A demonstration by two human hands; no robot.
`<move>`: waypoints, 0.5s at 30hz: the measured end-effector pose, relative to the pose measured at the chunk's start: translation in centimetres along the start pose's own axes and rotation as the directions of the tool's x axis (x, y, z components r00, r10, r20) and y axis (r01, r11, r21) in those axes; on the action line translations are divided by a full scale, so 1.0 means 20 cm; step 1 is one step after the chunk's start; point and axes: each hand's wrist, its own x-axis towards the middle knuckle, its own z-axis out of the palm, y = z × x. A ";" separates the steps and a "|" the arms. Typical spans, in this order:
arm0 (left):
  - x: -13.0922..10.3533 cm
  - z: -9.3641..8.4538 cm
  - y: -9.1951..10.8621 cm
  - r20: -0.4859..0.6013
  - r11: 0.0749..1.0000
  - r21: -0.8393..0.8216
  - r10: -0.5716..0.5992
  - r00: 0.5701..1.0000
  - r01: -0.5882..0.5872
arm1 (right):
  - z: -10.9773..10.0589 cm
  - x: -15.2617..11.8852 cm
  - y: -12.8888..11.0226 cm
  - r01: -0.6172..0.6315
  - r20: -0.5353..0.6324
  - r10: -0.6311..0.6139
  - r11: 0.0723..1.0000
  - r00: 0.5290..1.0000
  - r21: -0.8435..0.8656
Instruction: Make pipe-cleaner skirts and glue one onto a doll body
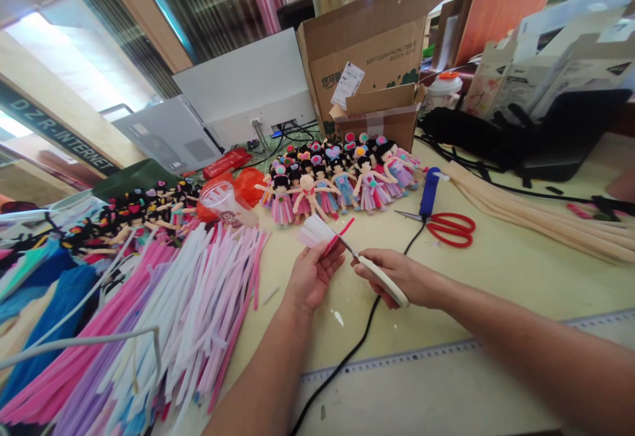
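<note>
My left hand (317, 272) is closed on a small doll skirt (317, 232) made of white and pale pink pipe cleaners, with a bright pink strip crossing its lower end. The free end of that strip sticks out to the upper right. In my right hand (391, 276) is a pair of scissors (381, 280) with white handles, its blades at the pink strip beside my left fingertips. Whether the blades are apart or together I cannot tell. Just beyond my hands stand several finished dolls (342, 181) and a bare beige doll body (308, 192).
Red-handled scissors (450, 229) and a blue-handled glue gun (429, 192) lie to the right, its black cord (367, 330) running past my hands. Bundles of coloured pipe cleaners (198, 304) cover the left side. A ruler strip (417, 355) crosses the front. Behind stands a cardboard box (367, 52).
</note>
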 end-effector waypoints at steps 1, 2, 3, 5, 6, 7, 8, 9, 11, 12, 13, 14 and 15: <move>0.00 0.00 0.00 -0.008 1.000 0.006 -0.013 1.000 0.014 | 0.00 0.00 0.00 -0.005 0.006 0.005 1.000 1.000 -0.002; 0.00 0.00 0.00 -0.017 1.000 0.013 -0.028 0.999 0.028 | 0.00 0.00 0.00 -0.009 0.010 0.009 1.000 1.000 -0.004; 0.00 0.00 0.00 -0.026 0.999 0.019 -0.040 0.999 0.041 | 0.00 0.00 0.00 -0.012 0.011 0.012 1.000 1.000 -0.004; 0.01 0.00 0.00 -0.046 0.998 0.028 -0.057 0.997 0.059 | 0.00 0.01 0.01 -0.023 0.013 0.023 1.000 1.000 0.004; 0.01 0.00 0.00 -0.054 0.997 0.032 -0.064 0.996 0.066 | 0.00 0.01 0.02 -0.030 0.013 0.030 0.999 0.999 0.012; 0.01 0.00 0.00 -0.059 0.997 0.036 -0.072 0.996 0.075 | 0.00 0.02 0.02 -0.038 0.011 0.038 0.999 0.999 0.020; 0.01 0.00 0.00 -0.061 0.996 0.039 -0.081 0.995 0.084 | 0.00 0.02 0.03 -0.047 0.008 0.046 0.999 0.999 0.025; 0.01 -0.01 0.00 -0.060 0.995 0.042 -0.090 0.994 0.092 | 0.00 0.02 0.03 -0.054 0.003 0.054 0.998 0.999 0.027; 0.01 -0.01 0.00 -0.060 0.993 0.045 -0.103 0.993 0.105 | 0.00 0.03 0.03 -0.061 -0.004 0.061 0.998 0.998 0.030; 0.01 -0.01 0.00 -0.061 0.993 0.046 -0.104 0.993 0.106 | 0.00 0.03 0.03 -0.062 -0.004 0.062 0.998 0.998 0.029; 0.01 -0.01 0.00 -0.062 0.994 0.046 -0.100 0.993 0.103 | -0.01 0.03 0.03 -0.060 -0.001 0.060 0.998 0.998 0.024; 0.01 -0.01 0.00 -0.063 0.994 0.045 -0.092 0.994 0.095 | -0.01 0.03 0.02 -0.058 0.002 0.058 0.998 0.998 0.016; 0.01 -0.02 0.00 -0.063 0.996 0.043 -0.079 0.995 0.082 | -0.02 0.02 0.01 -0.058 0.000 0.058 0.998 0.998 -0.004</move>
